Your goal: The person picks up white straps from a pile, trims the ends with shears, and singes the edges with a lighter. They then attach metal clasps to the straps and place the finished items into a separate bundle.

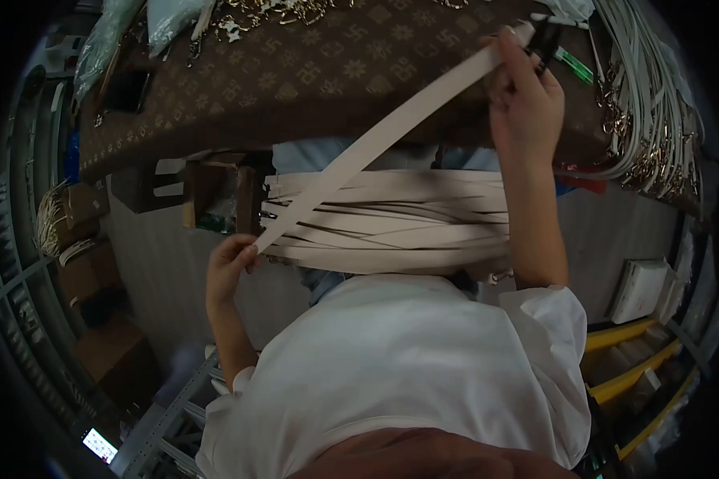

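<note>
The hands are well apart, each clamped on one end of a long, flat, cream-coloured strap (pixel 375 137) that runs diagonally across the centre of the frame. The left hand (pixel 230 262) pinches its lower end at centre left; the right hand (pixel 527 100) grips its upper end at upper right, near a small green-and-white item (pixel 574 65) on the brown patterned surface (pixel 287 92). A black object (pixel 545 41) shows by the right fingers, too blurred to identify. Below the strap, a bundle of similar cream straps (pixel 399 231) lies crosswise in front of the white shirt (pixel 399 343). Pale cords with gold-coloured metal fittings (pixel 643 104) hang at upper right.
</note>
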`<state>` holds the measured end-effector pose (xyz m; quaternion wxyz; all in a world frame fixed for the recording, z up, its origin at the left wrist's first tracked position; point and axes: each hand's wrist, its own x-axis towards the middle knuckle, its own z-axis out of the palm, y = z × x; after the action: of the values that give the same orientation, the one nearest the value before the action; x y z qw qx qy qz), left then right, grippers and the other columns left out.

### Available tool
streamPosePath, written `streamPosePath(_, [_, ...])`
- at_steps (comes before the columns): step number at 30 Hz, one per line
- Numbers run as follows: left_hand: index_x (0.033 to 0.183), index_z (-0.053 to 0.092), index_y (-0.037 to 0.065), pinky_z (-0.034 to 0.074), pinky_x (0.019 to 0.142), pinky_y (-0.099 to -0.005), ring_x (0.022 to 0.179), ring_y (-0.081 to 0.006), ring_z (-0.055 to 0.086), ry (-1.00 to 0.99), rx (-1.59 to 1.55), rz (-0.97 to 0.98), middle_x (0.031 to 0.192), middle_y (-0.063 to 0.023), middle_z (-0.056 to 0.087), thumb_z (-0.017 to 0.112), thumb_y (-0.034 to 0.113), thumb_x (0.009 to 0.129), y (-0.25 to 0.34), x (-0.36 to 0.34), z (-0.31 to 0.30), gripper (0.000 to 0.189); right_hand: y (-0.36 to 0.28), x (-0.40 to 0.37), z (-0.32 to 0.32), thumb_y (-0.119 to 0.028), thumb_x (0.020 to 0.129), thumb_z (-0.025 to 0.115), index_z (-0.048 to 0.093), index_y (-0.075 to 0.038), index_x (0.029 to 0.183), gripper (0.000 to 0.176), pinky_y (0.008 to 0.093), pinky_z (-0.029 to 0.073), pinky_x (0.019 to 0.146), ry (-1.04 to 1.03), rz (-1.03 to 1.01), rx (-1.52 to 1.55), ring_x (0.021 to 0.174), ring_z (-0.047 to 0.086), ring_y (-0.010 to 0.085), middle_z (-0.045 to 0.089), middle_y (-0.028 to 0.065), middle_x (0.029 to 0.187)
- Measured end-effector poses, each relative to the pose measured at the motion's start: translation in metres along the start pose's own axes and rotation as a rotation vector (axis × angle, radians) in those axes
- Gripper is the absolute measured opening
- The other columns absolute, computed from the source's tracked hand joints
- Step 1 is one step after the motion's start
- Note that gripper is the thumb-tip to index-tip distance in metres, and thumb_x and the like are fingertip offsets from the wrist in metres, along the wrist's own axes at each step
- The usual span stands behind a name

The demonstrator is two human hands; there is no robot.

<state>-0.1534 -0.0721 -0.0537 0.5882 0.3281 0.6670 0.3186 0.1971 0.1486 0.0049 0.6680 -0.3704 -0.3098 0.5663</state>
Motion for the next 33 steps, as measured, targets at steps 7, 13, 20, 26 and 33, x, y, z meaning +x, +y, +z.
streamPosePath(7, [0.082,0.062,-0.001,0.041,0.054,-0.0219,0.063,-0.0096,0.053,-0.154,0.334,0.044,0.071,-0.0045,0.057,0.063,0.005,0.073,0.038,0.004,0.011,0.011,-0.037,-0.119,-0.108,-0.008,0.082,0.055,0.042,-0.011,0.054,0.032,0.0212,0.015,0.038,0.414,0.315,-0.228,0.039,0.024,0.0014,0.032,-0.0072,0.046])
streamPosePath(13, [0.079,0.063,0.000,0.043,0.058,-0.0228,0.072,-0.0140,0.056,-0.114,0.803,0.373,0.081,-0.0062,0.057,0.064,0.003,0.070,0.054,0.018,0.039,0.010,-0.050,-0.174,-0.148,-0.017,0.081,0.058,0.058,0.000,0.065,0.023,0.0209,0.022,0.043,0.141,0.754,-1.259,0.045,0.029,0.0024,0.041,-0.0061,0.050])
streamPosePath(20, [0.080,0.063,0.001,0.045,0.060,-0.0261,0.068,-0.0163,0.057,0.494,0.718,0.970,0.077,-0.0075,0.058,0.063,0.005,0.072,0.156,0.105,0.036,0.008,-0.034,-0.117,-0.091,-0.012,0.079,0.058,0.057,0.001,0.066,0.019,0.0198,0.027,0.048,0.007,0.304,-0.886,0.053,0.034,0.0034,0.044,-0.0028,0.054])
streamPosePath(26, [0.088,0.064,0.005,0.045,0.065,-0.0322,0.071,-0.0255,0.059,0.968,1.221,0.781,0.075,-0.0129,0.061,0.060,0.028,0.075,0.210,0.228,0.001,0.027,-0.020,-0.092,-0.018,0.001,0.072,0.057,0.057,0.003,0.069,0.004,0.0219,0.032,0.050,-0.539,0.021,-0.886,0.055,0.043,0.0089,0.048,0.0046,0.057])
streamPosePath(33, [0.091,0.062,0.002,0.047,0.061,-0.0322,0.069,-0.0240,0.060,0.843,0.971,0.687,0.081,-0.0140,0.063,0.056,0.018,0.079,0.225,0.198,0.005,0.021,0.003,-0.078,-0.015,0.003,0.068,0.059,0.059,0.003,0.076,0.009,0.0226,0.035,0.049,-0.684,0.004,-0.707,0.052,0.046,0.0124,0.049,0.0081,0.061])
